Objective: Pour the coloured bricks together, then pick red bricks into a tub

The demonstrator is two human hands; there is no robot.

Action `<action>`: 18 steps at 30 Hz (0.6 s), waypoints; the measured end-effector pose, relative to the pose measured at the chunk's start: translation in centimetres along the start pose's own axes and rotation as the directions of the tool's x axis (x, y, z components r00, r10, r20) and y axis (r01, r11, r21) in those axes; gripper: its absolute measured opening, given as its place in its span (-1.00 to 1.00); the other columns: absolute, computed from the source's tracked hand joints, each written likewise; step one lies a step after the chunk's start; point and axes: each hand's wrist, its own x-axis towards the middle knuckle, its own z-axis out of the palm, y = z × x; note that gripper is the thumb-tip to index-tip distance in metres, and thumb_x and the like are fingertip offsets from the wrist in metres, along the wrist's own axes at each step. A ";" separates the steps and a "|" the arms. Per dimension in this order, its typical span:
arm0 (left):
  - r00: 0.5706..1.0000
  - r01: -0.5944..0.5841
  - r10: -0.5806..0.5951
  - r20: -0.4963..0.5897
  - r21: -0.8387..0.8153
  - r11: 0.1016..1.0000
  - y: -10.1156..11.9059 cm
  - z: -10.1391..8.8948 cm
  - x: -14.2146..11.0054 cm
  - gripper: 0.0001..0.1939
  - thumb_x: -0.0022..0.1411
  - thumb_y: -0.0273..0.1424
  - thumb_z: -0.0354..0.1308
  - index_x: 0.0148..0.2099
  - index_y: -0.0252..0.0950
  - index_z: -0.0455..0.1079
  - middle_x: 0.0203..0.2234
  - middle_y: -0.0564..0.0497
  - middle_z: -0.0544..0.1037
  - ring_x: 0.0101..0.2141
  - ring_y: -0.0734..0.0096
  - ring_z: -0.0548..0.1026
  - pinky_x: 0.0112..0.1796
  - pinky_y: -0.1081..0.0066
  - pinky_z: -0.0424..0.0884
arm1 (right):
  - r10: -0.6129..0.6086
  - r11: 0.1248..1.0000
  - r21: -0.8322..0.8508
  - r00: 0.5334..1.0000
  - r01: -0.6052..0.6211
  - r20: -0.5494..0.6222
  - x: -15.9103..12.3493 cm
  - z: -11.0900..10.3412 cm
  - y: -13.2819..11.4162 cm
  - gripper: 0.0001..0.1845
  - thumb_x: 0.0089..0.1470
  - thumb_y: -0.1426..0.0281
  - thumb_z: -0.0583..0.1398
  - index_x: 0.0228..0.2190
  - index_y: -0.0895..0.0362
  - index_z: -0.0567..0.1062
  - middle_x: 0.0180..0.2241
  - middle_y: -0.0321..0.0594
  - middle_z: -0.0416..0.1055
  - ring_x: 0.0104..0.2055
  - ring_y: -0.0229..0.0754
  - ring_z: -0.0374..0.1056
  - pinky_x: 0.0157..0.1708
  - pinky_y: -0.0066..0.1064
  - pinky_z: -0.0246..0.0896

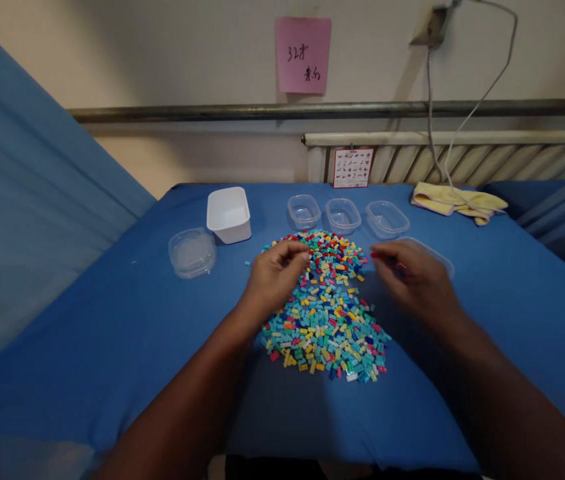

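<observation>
Small toy building bricks (pixel 329 327) in turquoise, yellow, red, white and dark blue lie in a loose heap on a blue cloth. My left hand (pixel 276 275) is over the heap's left side, thumb and forefinger pinched together; whatever sits between those fingertips is too small to make out. Just right of the heap, my right hand (pixel 419 277) is closed, with a red brick (pixel 374 255) showing at its fingertips. Another bit of red shows between the curled fingers. Partly behind this hand lies a clear plastic lid or tray (pixel 435 252).
Three clear tubs (pixel 304 212) stand in a row behind the heap. At the left are a white bin (pixel 229 212) and stacked clear containers (pixel 193 253). A yellow cloth (pixel 455 200) lies at the back right under a cable (pixel 447 157). Behind the table is a radiator (pixel 402 163).
</observation>
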 end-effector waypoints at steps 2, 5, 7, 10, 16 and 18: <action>0.998 0.016 -0.008 -0.068 0.119 0.993 -0.9 -2.0 1.1 -0.73 0.36 -0.22 0.25 -0.05 -0.28 0.62 -0.31 -0.02 0.68 -0.33 0.33 0.58 -0.29 0.38 0.48 | 0.042 0.977 -0.209 0.998 -0.050 -0.042 -0.2 -2.0 2.2 -0.76 0.36 0.33 0.21 -0.04 0.09 0.64 -0.11 -0.04 0.65 -0.12 0.01 0.56 -0.08 -0.13 0.45; 0.999 0.025 -0.012 -0.037 0.370 0.929 -2.1 -4.0 2.1 -0.77 0.36 -0.28 0.21 -0.10 -0.26 0.64 -0.27 -0.06 0.69 -0.24 0.22 0.61 -0.22 0.30 0.51 | 0.145 0.867 -0.476 0.989 -0.145 -0.038 -1.0 -3.9 5.6 -0.73 0.34 0.28 0.20 -0.09 0.11 0.67 -0.18 0.01 0.63 -0.15 0.09 0.52 -0.16 -0.12 0.40; 0.998 -0.060 0.039 0.050 0.529 0.846 -2.5 -4.4 2.1 -0.79 0.37 -0.34 0.20 -0.10 -0.23 0.66 -0.20 -0.08 0.70 -0.16 0.17 0.61 -0.11 0.25 0.52 | 0.176 0.825 -0.548 0.984 -0.138 0.017 -1.5 -4.3 7.0 -0.69 0.34 0.27 0.20 -0.05 0.13 0.68 -0.18 0.06 0.62 -0.14 0.12 0.51 -0.20 -0.11 0.38; 0.967 -0.236 0.111 0.230 0.639 0.732 -2.5 -3.9 1.6 -0.76 0.43 -0.41 0.16 -0.04 -0.20 0.68 -0.12 -0.10 0.68 -0.06 0.17 0.61 -0.01 0.22 0.50 | 0.126 0.866 -0.494 0.990 -0.080 0.059 -1.6 -3.6 6.9 -0.64 0.34 0.27 0.22 0.05 0.15 0.65 -0.09 0.11 0.62 -0.07 0.16 0.51 -0.13 -0.07 0.42; 0.910 -0.359 0.051 0.412 0.720 0.593 -1.6 -2.6 0.5 -0.67 0.51 -0.37 0.10 0.16 -0.13 0.62 -0.01 -0.09 0.64 0.03 0.13 0.59 -0.01 0.21 0.52 | -0.065 0.986 -0.141 0.980 0.092 0.190 -1.4 1.0 0.7 -0.71 0.44 0.30 0.17 0.02 0.13 0.64 -0.06 0.02 0.65 0.00 0.09 0.55 0.06 0.00 0.49; 0.905 -0.366 0.030 0.424 0.740 0.564 -1.2 -2.5 0.4 -0.62 0.49 -0.39 0.09 0.24 -0.15 0.57 0.06 -0.13 0.63 0.07 0.08 0.58 0.01 0.17 0.52 | -0.121 0.992 0.002 0.945 0.126 0.303 -1.7 3.1 -1.2 -0.65 0.45 0.29 0.18 0.14 0.11 0.59 0.10 0.04 0.61 0.15 0.10 0.53 0.16 0.02 0.48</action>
